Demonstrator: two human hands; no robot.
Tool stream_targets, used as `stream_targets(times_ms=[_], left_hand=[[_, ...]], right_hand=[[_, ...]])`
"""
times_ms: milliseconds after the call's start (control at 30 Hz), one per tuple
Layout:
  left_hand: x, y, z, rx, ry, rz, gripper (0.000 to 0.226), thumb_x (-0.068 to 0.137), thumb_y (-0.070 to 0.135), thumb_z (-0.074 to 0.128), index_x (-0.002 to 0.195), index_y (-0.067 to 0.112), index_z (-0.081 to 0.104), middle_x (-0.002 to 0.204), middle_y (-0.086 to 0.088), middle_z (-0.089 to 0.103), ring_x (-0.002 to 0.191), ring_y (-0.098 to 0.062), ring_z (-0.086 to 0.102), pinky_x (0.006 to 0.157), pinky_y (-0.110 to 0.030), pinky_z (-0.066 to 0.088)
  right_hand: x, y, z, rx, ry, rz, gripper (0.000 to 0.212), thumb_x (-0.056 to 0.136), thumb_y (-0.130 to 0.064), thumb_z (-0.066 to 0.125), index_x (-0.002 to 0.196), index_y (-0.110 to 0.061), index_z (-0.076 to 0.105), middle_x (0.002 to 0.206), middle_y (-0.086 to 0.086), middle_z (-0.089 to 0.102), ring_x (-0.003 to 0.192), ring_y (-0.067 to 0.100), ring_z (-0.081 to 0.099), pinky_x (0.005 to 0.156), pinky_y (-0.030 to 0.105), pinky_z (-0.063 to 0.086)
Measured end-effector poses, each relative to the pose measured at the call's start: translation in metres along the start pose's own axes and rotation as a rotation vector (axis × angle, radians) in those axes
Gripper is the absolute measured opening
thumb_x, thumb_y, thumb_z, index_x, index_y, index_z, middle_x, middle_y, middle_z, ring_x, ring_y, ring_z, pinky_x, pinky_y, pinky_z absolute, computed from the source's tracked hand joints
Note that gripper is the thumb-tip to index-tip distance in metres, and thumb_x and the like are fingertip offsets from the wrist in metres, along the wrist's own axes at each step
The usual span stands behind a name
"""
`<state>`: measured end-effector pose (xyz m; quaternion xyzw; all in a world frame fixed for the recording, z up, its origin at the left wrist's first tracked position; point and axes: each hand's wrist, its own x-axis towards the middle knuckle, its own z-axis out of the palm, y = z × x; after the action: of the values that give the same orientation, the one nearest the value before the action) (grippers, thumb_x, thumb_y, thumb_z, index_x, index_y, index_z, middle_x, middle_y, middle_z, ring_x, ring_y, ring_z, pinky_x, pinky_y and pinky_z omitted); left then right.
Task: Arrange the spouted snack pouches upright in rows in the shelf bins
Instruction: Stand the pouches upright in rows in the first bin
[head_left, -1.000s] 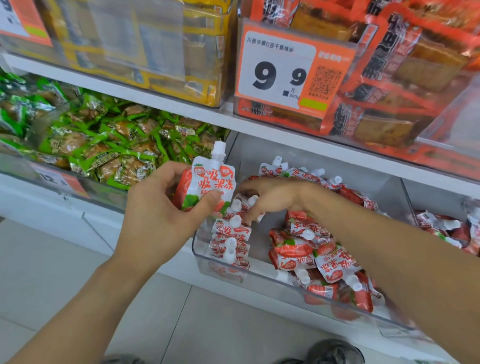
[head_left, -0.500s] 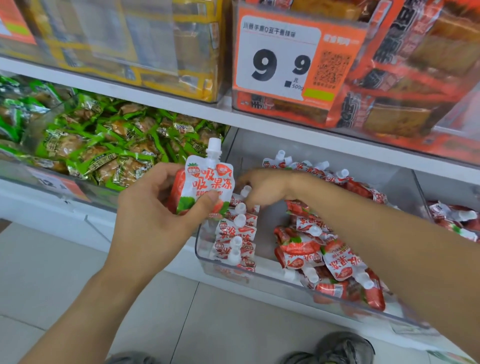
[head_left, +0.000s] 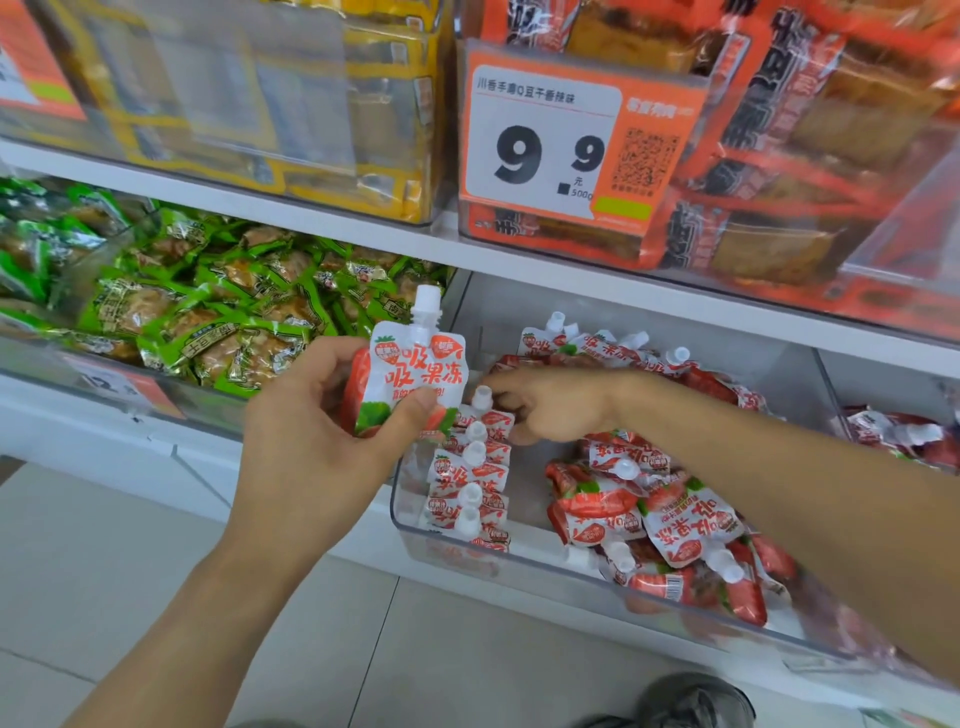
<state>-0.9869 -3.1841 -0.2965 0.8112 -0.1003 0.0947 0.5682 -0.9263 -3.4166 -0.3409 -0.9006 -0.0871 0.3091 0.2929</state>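
My left hand (head_left: 317, 441) holds a white and red spouted pouch (head_left: 415, 374) upright, thumb across its front, just left of the clear shelf bin (head_left: 457, 561). Inside the bin's left side, a row of upright pouches (head_left: 470, 478) runs front to back. My right hand (head_left: 545, 405) reaches into the bin and its curled fingers touch the rearmost pouch of that row; whether they grip it is hidden. A loose heap of pouches (head_left: 670, 514) lies flat on the bin's right side and back.
Green snack packets (head_left: 208, 317) fill the bin to the left. Another bin with pouches (head_left: 904, 436) sits at the right. The shelf above carries yellow boxes, orange packets and a 9.9 price tag (head_left: 561, 145). Tiled floor and a shoe (head_left: 696, 701) lie below.
The view has shifted slightly; my left hand with its pouch has edged closer to the bin's left wall. My right hand stays at the back of the upright row.
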Motion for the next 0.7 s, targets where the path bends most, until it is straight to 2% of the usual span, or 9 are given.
stream_targets(times_ms=[100, 167, 233, 300, 367, 433, 567, 633, 700], left_hand=[[0.001, 0.002, 0.005, -0.073, 0.037, -0.004, 0.034, 0.074, 0.022, 0.081, 0.101, 0.025, 0.061, 0.089, 0.018, 0.072, 0.081, 0.004, 0.069, 0.062, -0.007, 0.050], [0.001, 0.004, 0.008, -0.102, 0.038, 0.010, 0.033, 0.075, 0.021, 0.079, 0.099, 0.031, 0.058, 0.088, 0.019, 0.072, 0.084, 0.004, 0.068, 0.064, -0.008, 0.050], [0.002, 0.005, 0.012, -0.093, 0.007, 0.047, 0.033, 0.077, 0.021, 0.078, 0.099, 0.032, 0.057, 0.090, 0.019, 0.072, 0.085, 0.001, 0.068, 0.067, -0.010, 0.051], [0.002, 0.005, 0.014, -0.093, -0.047, 0.095, 0.032, 0.078, 0.023, 0.077, 0.103, 0.029, 0.058, 0.092, 0.015, 0.072, 0.087, -0.002, 0.069, 0.069, -0.013, 0.052], [0.000, 0.005, 0.017, -0.096, -0.114, 0.140, 0.034, 0.078, 0.025, 0.076, 0.107, 0.026, 0.060, 0.095, 0.014, 0.072, 0.088, -0.004, 0.069, 0.071, -0.015, 0.053], [-0.001, 0.003, 0.020, -0.059, -0.185, 0.187, 0.037, 0.076, 0.030, 0.075, 0.110, 0.024, 0.062, 0.097, 0.012, 0.071, 0.090, -0.005, 0.067, 0.072, -0.013, 0.051], [-0.002, -0.001, 0.022, 0.146, -0.282, 0.286, 0.050, 0.082, 0.048, 0.072, 0.125, 0.030, 0.055, 0.119, 0.014, 0.056, 0.112, 0.001, 0.054, 0.088, -0.005, 0.041], [0.002, 0.003, 0.020, 0.210, -0.287, 0.317, 0.055, 0.082, 0.042, 0.073, 0.131, 0.027, 0.052, 0.125, 0.014, 0.052, 0.117, 0.004, 0.048, 0.095, -0.007, 0.037], [0.015, 0.011, 0.024, 0.276, -0.291, 0.347, 0.044, 0.087, 0.027, 0.069, 0.129, 0.022, 0.055, 0.120, 0.008, 0.058, 0.108, 0.002, 0.054, 0.093, -0.008, 0.041]], right_hand=[[-0.003, 0.002, -0.003, -0.121, 0.040, -0.051, 0.053, 0.088, 0.000, 0.057, 0.136, -0.022, 0.055, 0.135, 0.000, 0.059, 0.120, 0.023, 0.057, 0.104, 0.046, 0.046], [-0.007, 0.001, -0.008, -0.205, 0.126, -0.068, 0.062, 0.086, -0.001, 0.054, 0.143, -0.026, 0.048, 0.142, -0.001, 0.054, 0.124, 0.022, 0.055, 0.102, 0.042, 0.049], [-0.020, -0.004, -0.010, 0.024, 0.194, -0.110, 0.065, 0.086, 0.010, 0.051, 0.143, -0.021, 0.048, 0.145, -0.001, 0.052, 0.132, 0.015, 0.050, 0.108, 0.034, 0.044], [-0.042, -0.015, -0.008, 0.333, 0.262, -0.221, 0.059, 0.085, 0.018, 0.055, 0.133, -0.016, 0.054, 0.134, 0.000, 0.061, 0.125, 0.010, 0.055, 0.104, 0.028, 0.045], [-0.067, -0.026, 0.001, 0.562, 0.306, -0.369, 0.061, 0.083, 0.013, 0.068, 0.133, -0.018, 0.053, 0.126, 0.002, 0.066, 0.119, 0.014, 0.061, 0.100, 0.032, 0.049], [-0.083, -0.038, 0.015, 0.614, 0.357, -0.468, 0.062, 0.079, 0.005, 0.076, 0.134, -0.012, 0.054, 0.123, 0.006, 0.068, 0.115, 0.020, 0.065, 0.098, 0.037, 0.053], [-0.085, -0.027, 0.021, 0.305, 0.655, -0.368, 0.036, 0.081, -0.008, 0.079, 0.115, -0.010, 0.068, 0.107, -0.001, 0.074, 0.100, 0.012, 0.070, 0.090, 0.035, 0.056], [-0.082, -0.009, 0.012, 0.056, 0.847, -0.283, 0.030, 0.080, -0.012, 0.079, 0.108, -0.016, 0.070, 0.105, -0.006, 0.073, 0.098, 0.007, 0.068, 0.090, 0.028, 0.053], [-0.082, 0.012, 0.002, -0.038, 0.944, -0.206, 0.028, 0.077, -0.010, 0.078, 0.101, -0.019, 0.068, 0.103, -0.009, 0.073, 0.094, 0.006, 0.066, 0.086, 0.016, 0.049]])
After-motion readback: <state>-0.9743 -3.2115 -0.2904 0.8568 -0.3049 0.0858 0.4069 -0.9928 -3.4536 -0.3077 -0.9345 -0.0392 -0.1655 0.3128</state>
